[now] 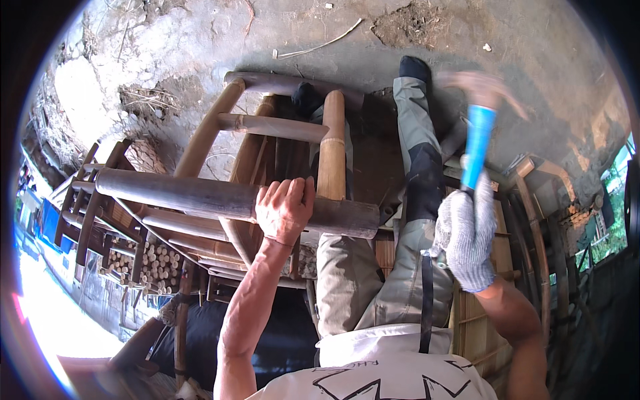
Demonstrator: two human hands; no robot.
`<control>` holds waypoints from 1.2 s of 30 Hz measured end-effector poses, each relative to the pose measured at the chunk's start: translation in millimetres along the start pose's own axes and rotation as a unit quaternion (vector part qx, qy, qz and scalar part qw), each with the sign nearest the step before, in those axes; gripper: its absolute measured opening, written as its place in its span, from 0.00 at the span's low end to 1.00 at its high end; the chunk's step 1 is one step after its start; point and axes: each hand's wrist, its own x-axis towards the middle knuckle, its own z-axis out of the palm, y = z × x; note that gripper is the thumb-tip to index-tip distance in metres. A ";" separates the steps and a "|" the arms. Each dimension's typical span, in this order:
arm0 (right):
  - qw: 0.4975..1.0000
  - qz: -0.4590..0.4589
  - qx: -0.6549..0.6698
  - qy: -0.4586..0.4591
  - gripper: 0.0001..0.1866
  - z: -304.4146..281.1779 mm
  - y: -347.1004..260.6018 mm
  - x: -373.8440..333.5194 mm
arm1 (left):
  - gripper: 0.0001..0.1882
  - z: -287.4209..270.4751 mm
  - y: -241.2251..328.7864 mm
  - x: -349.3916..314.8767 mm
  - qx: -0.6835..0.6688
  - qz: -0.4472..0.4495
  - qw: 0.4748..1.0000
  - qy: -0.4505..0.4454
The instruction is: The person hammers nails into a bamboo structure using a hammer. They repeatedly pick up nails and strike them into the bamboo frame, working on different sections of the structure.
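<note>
My bare left hand (285, 208) grips the thick dark bamboo pole (200, 195) that runs across a bamboo chair frame (267, 123) held over my lap. My right hand (467, 233), in a white knit glove, is closed on the blue handle of a hammer (479, 143). The hammer is raised to the right of the frame, and its head at the top is blurred. An upright pale bamboo post (331, 143) stands just right of my left hand. My grey trouser legs stretch out under the frame.
Several finished bamboo frames (113, 227) and a pile of cut bamboo sticks (157, 263) lie at my left. More curved bamboo pieces (533, 227) stand at the right. Bare concrete floor with twigs and dirt (413, 23) lies ahead.
</note>
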 end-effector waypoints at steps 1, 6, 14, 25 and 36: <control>0.993 0.025 0.113 0.008 0.22 10.1 -2.3 -10.3 | 0.09 0.5 -0.6 0.3 -0.003 0.002 1.000 0.001; 0.868 -0.194 -0.378 -0.257 0.24 -21.9 40.4 1.9 | 0.11 1.8 -0.2 0.2 0.004 0.004 1.000 0.000; 0.792 -0.153 -0.489 -0.331 0.24 -22.9 63.5 -11.9 | 0.11 0.9 0.9 1.5 -0.009 0.010 1.000 0.008; 0.863 0.102 -0.364 -0.336 0.22 -6.5 7.5 14.7 | 0.10 5.2 -1.5 2.0 0.004 -0.008 1.000 -0.003; 0.958 0.092 -0.193 -0.192 0.16 -10.3 21.4 -5.1 | 0.25 -19.2 77.1 10.7 -0.365 -0.224 0.897 -0.106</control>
